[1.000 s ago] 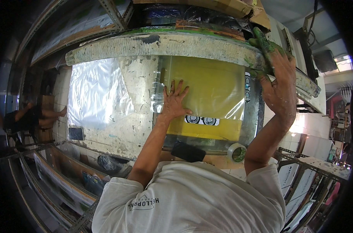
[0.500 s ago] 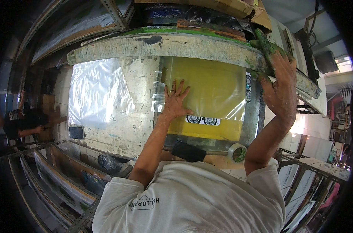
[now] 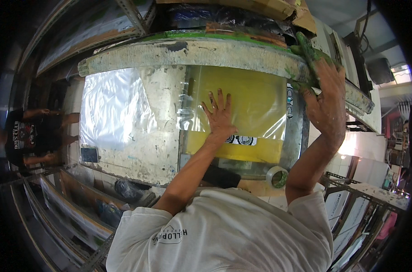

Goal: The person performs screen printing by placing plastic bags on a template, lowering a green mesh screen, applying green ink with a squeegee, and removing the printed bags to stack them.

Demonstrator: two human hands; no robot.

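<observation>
My left hand (image 3: 220, 119) lies with its fingers spread on a clear plastic sheet (image 3: 255, 115). The sheet covers most of a yellow panel (image 3: 260, 152), whose near strip shows bare. Black-and-white round printed emblems (image 3: 244, 140) sit just right of my left wrist, and more of them line the panel's right side. My right hand (image 3: 326, 99) is closed around a green-smeared bar (image 3: 309, 51) at the right end of a long, paint-crusted beam (image 3: 178, 54). That beam runs across the far side of the work table (image 3: 163, 90).
A stack of clear plastic sheets (image 3: 113, 106) lies on the table's left part, near a small dark block (image 3: 89, 155). At the near edge are a dark flat object (image 3: 223, 176) and a tape roll (image 3: 276, 177). Racks (image 3: 70, 213) flank me. Another person (image 3: 31, 136) stands at far left.
My left hand has slid to the right across the clear sheet, fingers still spread. My right hand keeps its place on the bar. The other person at far left has turned and shifted.
</observation>
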